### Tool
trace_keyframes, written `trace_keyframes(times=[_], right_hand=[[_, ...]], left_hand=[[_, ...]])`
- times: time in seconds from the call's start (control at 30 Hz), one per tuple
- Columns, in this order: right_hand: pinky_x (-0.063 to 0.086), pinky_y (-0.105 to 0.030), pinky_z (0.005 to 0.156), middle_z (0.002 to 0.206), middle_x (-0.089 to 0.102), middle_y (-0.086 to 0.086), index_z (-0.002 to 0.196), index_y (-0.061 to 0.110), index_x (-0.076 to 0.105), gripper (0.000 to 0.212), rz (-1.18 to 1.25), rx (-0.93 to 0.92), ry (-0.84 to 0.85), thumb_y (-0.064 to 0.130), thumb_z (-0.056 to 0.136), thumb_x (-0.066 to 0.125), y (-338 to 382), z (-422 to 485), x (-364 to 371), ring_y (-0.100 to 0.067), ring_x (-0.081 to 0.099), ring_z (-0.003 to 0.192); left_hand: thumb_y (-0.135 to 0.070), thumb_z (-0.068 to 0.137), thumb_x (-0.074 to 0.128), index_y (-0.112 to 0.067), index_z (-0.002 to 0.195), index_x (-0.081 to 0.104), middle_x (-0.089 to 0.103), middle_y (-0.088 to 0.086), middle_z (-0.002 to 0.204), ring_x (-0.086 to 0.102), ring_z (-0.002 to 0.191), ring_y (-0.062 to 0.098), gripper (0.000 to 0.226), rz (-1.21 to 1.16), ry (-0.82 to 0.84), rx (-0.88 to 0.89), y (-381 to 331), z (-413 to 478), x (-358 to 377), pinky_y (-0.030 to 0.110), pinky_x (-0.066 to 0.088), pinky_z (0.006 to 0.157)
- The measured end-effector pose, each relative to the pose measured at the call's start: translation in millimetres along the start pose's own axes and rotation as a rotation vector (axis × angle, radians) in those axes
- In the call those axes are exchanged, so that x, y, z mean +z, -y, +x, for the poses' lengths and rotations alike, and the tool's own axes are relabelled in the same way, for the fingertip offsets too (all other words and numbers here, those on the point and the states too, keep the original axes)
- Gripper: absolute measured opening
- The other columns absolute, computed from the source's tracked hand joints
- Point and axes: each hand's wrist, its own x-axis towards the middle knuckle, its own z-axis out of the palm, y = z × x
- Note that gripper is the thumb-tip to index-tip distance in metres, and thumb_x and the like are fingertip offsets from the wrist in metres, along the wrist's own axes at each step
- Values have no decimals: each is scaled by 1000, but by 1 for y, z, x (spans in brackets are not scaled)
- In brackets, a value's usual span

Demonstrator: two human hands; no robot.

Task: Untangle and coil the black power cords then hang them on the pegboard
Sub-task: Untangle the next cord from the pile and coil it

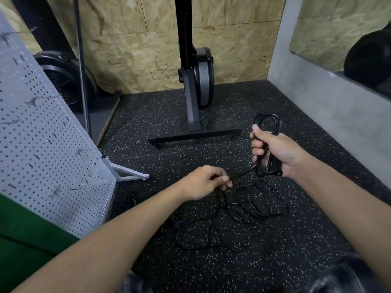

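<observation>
Now right hand (275, 151) around coiled cord (267, 121).

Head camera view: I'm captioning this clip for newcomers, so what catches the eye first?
The right hand, centre-right, grips a small coil of black cord, while the left hand pinches the strand leading from it. Below them a loose cord tangle sprawls on the speckled floor, and a grey pegboard stands at left.

place: gym storage corner | speckled rubber floor (296, 261) | upright rowing machine (202, 75) | OSB wall (137, 60)
</observation>
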Motion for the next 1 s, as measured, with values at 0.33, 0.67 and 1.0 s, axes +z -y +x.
trace_keyframes(times=[0.33,0.67,1.0], right_hand=[[59,-31,60,69,60,-1,88,14,67,26,17,24,-40,38,95,73,-3,0,-2,-14,59,60],[62,-31,59,80,69,-10,94,8,68,29,-132,224,94,36,91,74,-5,-5,-4,-20,69,65],[65,-40,75,109,75,-24,116,-3,66,49,-260,370,301,38,89,62,-8,-17,8,-29,77,93]], left_hand=[[-35,108,57,-26,102,76,63,-8,78,54,69,10,22,12,-124,173,-25,-1,6,32,47,71],[-24,102,67,-13,103,77,67,-3,94,62,88,10,16,187,-233,374,-32,-1,-8,22,48,81],[-14,89,83,-9,91,58,71,-10,90,65,88,-1,26,-2,-376,346,-43,-4,-8,13,49,81]])
